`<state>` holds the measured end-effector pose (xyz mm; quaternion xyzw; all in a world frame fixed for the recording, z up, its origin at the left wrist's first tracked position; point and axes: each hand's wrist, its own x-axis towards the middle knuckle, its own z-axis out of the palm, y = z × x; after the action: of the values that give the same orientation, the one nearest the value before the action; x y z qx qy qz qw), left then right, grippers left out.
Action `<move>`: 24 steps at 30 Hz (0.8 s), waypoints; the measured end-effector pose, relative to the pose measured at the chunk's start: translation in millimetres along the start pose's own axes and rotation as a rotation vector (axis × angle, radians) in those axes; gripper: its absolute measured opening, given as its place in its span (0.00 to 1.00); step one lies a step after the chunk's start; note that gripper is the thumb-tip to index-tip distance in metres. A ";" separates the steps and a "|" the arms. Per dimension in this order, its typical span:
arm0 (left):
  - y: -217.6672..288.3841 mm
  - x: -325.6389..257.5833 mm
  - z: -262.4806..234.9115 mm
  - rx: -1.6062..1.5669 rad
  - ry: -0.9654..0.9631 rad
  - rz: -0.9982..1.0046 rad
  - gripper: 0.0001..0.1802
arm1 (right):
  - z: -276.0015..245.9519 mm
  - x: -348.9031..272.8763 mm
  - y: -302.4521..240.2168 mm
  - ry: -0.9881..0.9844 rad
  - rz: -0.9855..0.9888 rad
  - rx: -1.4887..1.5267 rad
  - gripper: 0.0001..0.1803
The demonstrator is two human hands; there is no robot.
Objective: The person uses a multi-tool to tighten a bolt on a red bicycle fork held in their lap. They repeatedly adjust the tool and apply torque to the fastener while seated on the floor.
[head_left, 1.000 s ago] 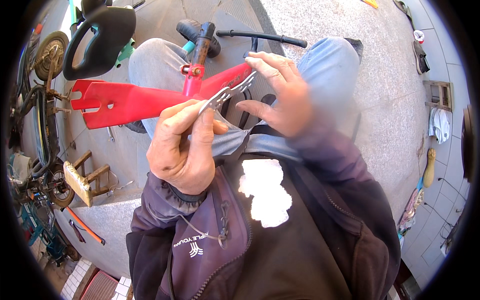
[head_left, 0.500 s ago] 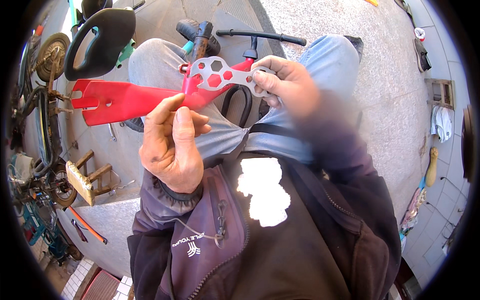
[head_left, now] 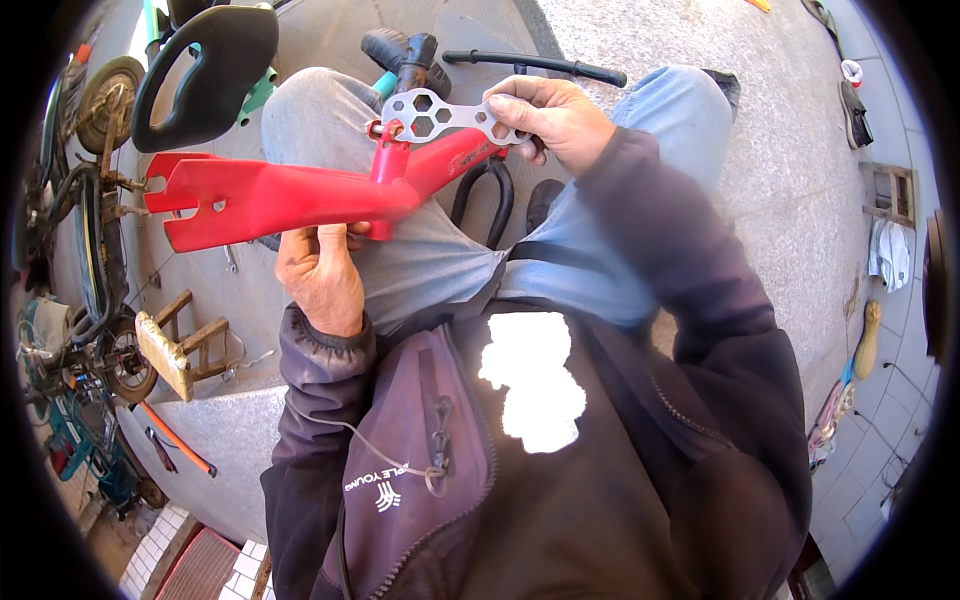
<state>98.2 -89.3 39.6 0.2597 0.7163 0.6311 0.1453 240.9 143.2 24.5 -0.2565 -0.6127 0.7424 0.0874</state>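
Observation:
A red metal frame (head_left: pixel 290 203) with a slotted left end lies across my lap, a short tube with a bolt (head_left: pixel 376 128) rising from its middle. My left hand (head_left: pixel 325 276) grips the frame's near edge from below, its fingers partly hidden underneath. In my right hand (head_left: pixel 555 118) is a flat grey multi-hole spanner (head_left: pixel 440 118), pinched at its right end. The spanner's left end lies over the top of the short tube, beside the bolt. Whether a hole sits around the bolt, I cannot tell.
A black handlebar (head_left: pixel 535 66) lies beyond the spanner. Behind the frame are a black seat (head_left: pixel 205 80) and a dark tube (head_left: pixel 416 62). To the left stand a small wooden stool (head_left: pixel 165 358) and a bicycle wheel (head_left: pixel 108 100). A black shoe (head_left: pixel 855 112) is far right.
My left hand has gone from hovering in front of the frame to holding its underside. The spanner has moved up and onto the short tube, and its grip by my right hand is kept.

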 end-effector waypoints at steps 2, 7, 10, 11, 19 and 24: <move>-7.2 6.2 2.6 0.007 -0.020 0.045 0.09 | -2.1 5.2 -1.5 -0.029 0.006 -0.043 0.16; -6.4 13.9 7.6 -0.058 -0.116 0.036 0.12 | -12.1 29.4 -6.7 -0.212 0.006 -0.126 0.17; -1.7 16.9 9.2 -0.117 -0.149 0.030 0.13 | -15.2 42.6 -13.2 -0.260 -0.009 -0.225 0.17; -2.2 18.1 9.2 -0.135 -0.160 0.038 0.13 | -17.0 47.5 -13.2 -0.265 -0.028 -0.241 0.17; -5.6 25.7 14.0 -0.039 -0.277 0.067 0.18 | -20.1 63.9 -19.9 -0.307 -0.049 -0.259 0.15; 2.4 30.5 26.8 -0.123 -0.276 -0.019 0.21 | -18.7 58.6 -18.7 -0.380 -0.016 -0.164 0.15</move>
<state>87.9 -50.0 41.3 0.3279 0.6518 0.6309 0.2639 196.6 189.7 24.2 -0.1132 -0.6787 0.7243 -0.0453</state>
